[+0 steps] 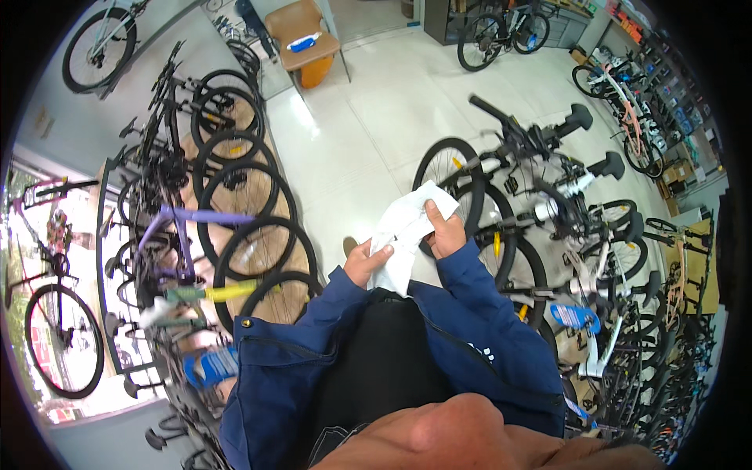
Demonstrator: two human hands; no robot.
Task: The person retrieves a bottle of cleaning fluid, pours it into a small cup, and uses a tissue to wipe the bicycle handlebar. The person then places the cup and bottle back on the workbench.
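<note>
A crumpled white cloth or paper sheet point(403, 227) with a few dark smudges hangs between my hands, in front of my body. My left hand point(363, 262) grips its lower left edge, thumb lying on top. Higher up on the right side, my right hand point(445, 231) pinches it with the thumb over the upper part. The fingers beneath the sheet are hidden. Both forearms are in dark blue sleeves. Nearest to my right hand is the black front tyre point(448, 143) of a parked bicycle.
Bicycles stand in a row on the left, one with a purple frame point(207, 215), and more crowd the right side. A brown chair point(301, 35) with a blue and white packet point(304, 42) on it stands ahead on the pale tiled floor point(368, 117). Shelves line the far right wall.
</note>
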